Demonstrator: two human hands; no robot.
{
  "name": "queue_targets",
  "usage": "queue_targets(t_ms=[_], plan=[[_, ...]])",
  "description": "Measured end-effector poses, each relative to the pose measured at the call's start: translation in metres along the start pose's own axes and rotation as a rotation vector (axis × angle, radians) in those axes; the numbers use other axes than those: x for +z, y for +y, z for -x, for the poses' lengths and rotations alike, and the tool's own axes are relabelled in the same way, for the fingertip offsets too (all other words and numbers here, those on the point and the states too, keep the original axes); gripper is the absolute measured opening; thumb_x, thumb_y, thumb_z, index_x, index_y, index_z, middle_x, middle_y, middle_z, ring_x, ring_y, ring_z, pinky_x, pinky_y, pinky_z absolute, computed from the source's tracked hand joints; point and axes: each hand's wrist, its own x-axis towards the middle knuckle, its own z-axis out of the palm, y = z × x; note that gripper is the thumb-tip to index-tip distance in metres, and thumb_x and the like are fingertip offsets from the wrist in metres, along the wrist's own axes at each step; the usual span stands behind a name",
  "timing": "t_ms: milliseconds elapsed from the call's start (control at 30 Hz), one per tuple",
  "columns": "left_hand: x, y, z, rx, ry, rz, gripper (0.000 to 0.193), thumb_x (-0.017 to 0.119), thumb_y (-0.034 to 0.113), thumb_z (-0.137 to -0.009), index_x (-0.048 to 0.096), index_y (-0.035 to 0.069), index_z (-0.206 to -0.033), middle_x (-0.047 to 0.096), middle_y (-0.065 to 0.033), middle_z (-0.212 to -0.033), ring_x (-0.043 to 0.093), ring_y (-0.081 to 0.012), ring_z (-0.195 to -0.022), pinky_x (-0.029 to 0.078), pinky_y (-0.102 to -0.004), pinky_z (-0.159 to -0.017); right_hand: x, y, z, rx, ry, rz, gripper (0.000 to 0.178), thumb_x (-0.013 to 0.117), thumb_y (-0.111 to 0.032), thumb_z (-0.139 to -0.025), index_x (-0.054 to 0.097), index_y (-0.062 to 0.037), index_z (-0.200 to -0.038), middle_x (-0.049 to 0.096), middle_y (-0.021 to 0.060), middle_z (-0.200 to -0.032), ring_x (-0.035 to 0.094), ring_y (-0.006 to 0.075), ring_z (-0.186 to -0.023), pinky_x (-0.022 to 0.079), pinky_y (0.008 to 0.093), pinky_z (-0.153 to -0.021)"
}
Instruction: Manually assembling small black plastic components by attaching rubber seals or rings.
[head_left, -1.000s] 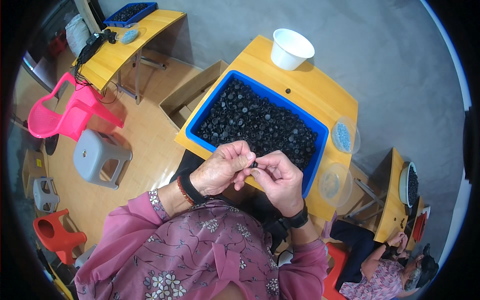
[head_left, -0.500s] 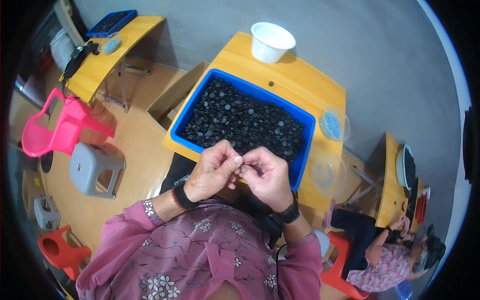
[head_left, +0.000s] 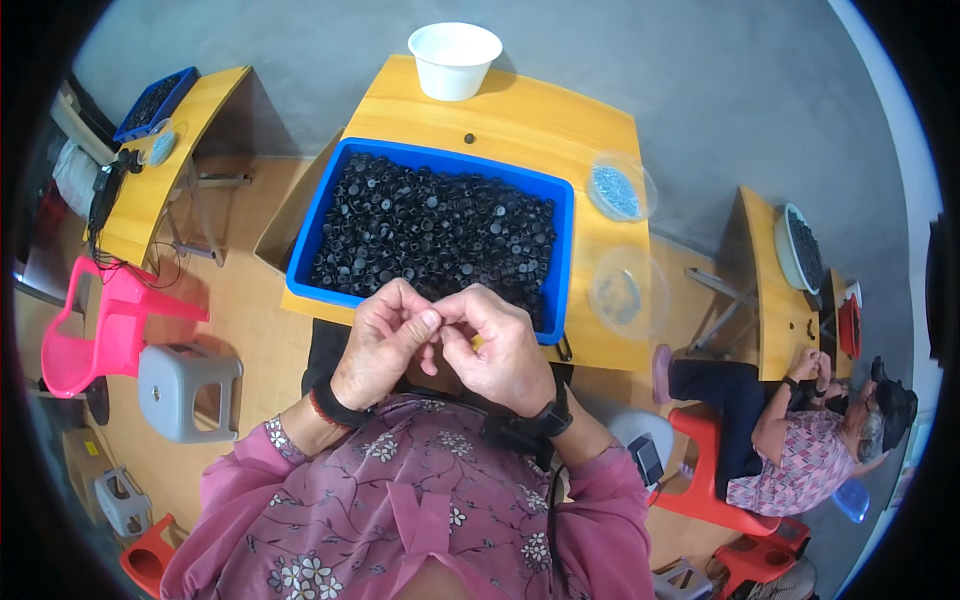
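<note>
My left hand (head_left: 385, 342) and my right hand (head_left: 495, 350) meet fingertip to fingertip just over the near edge of a blue tray (head_left: 564, 260). Both are closed in a pinch, and whatever sits between the fingers is hidden or too small to name. Small black round cap-like pieces (head_left: 400, 225) fill the tray in a heap. A single dark piece (head_left: 469, 138) lies on the yellow table (head_left: 560, 115) beyond it. To the right stand a clear tub of tiny light-blue pieces (head_left: 614, 190) and a clear round shallow dish or lid (head_left: 622, 297).
A white bowl (head_left: 450, 75) stands at the table's far edge. Left are a pink chair (head_left: 120, 335), a grey stool (head_left: 185, 385) and another table (head_left: 190, 125). At right, a co-worker (head_left: 795, 450) sits on a red chair (head_left: 700, 470) by a table with a tub (head_left: 790, 255).
My view has turned, so the table and tray sit straighter and farther left in the picture. Both hands stay pinched together at the tray's near edge.
</note>
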Motion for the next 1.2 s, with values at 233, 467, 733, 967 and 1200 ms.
queue_targets(t_ms=[233,467,733,967,1200], plan=[[-0.005,0.01,-0.014,-0.091,0.201,0.132,0.011,0.059,0.02,-0.102,0.056,0.009,-0.099,0.055,0.0,-0.079,0.049,-0.0067,-0.059,0.042,-0.0207,-0.047,-0.039,0.005,0.043,-0.028,0.353,0.249,0.021,0.067,0.006,-0.085,0.068,-0.0005,-0.105,0.066,0.01,-0.086,0.065,0.0178,-0.074,0.052,0.0277,-0.068],[-0.009,0.006,-0.024,-0.212,0.118,0.459,0.017,0.052,0.023,-0.105,0.059,0.008,-0.108,0.057,-0.0016,-0.081,0.052,-0.0097,-0.063,0.044,-0.024,-0.055,-0.082,0.055,0.089,0.178,0.279,0.753,0.021,0.066,0.001,-0.084,0.067,-0.0003,-0.105,0.062,0.0175,-0.089,0.062,0.0351,-0.079,0.051,0.0409,-0.072],[-0.02,-0.002,-0.024,-0.234,0.071,0.519,0.021,0.055,0.02,-0.103,0.061,0.003,-0.113,0.065,-0.0073,-0.089,0.064,-0.0177,-0.072,0.056,-0.0309,-0.066,-0.08,0.067,0.081,0.278,0.148,0.806,0.024,0.063,0.0,-0.082,0.066,0.0004,-0.106,0.059,0.0207,-0.09,0.059,0.0415,-0.085,0.049,0.0488,-0.075],[-0.025,-0.001,-0.024,-0.213,0.095,0.505,0.017,0.058,0.016,-0.102,0.062,0.004,-0.113,0.069,-0.0114,-0.095,0.069,-0.0201,-0.074,0.06,-0.0346,-0.069,-0.081,0.069,0.1,0.345,0.166,0.716,0.019,0.058,0.003,-0.079,0.061,0.0032,-0.098,0.058,0.0226,-0.088,0.058,0.0424,-0.083,0.049,0.0474,-0.075],[-0.03,-0.005,-0.026,-0.201,0.074,0.554,0.009,0.056,0.013,-0.102,0.061,0.006,-0.106,0.069,-0.0137,-0.095,0.07,-0.0202,-0.076,0.06,-0.0357,-0.067,-0.066,0.036,0.128,0.634,0.48,0.113,0.023,0.047,0.008,-0.086,0.056,0.0011,-0.106,0.063,0.0119,-0.09,0.058,0.0155,-0.066,0.048,0.0288,-0.064]])
